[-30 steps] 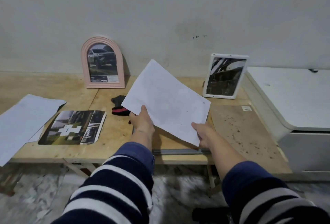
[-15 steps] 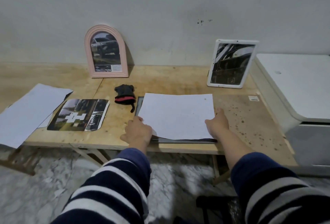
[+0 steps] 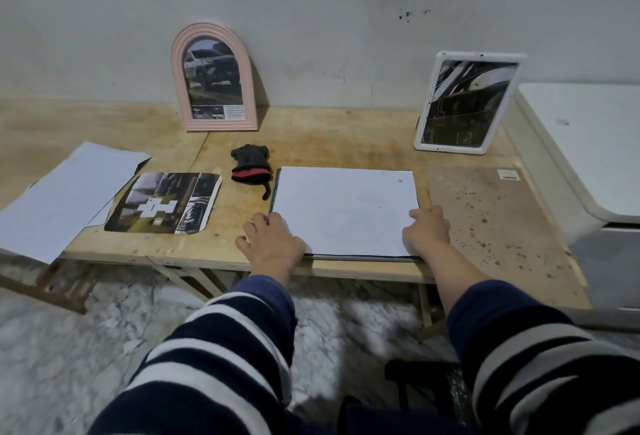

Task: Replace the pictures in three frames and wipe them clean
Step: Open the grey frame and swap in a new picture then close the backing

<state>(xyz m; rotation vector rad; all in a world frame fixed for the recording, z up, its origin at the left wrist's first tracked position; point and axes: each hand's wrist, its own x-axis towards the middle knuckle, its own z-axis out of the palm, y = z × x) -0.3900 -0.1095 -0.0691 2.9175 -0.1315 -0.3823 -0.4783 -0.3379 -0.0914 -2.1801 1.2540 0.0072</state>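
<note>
A white sheet [image 3: 346, 209], blank side up, lies flat on a dark frame [image 3: 363, 256] near the wooden table's front edge; only the frame's thin edges show. My left hand [image 3: 273, 244] rests on the sheet's near left corner, fingers spread. My right hand [image 3: 427, 228] touches its right edge near the front corner. A pink arched frame [image 3: 214, 77] with a car picture leans on the wall at the back left. A white rectangular frame [image 3: 465, 103] with a dark picture leans at the back right. A black and red cloth [image 3: 252, 164] lies behind the sheet's left corner.
A cut-out printed picture [image 3: 162, 202] and white paper sheets [image 3: 65, 195] lie at the table's left. A brown backing board [image 3: 485, 216] lies flat to the right of the sheet. A white cabinet [image 3: 588, 143] stands at the far right. The wooden table [image 3: 329, 136] meets the wall.
The white sheet was held tilted in the air by both hands; it now lies flat and squared on the dark frame, with my hands at its near corners.
</note>
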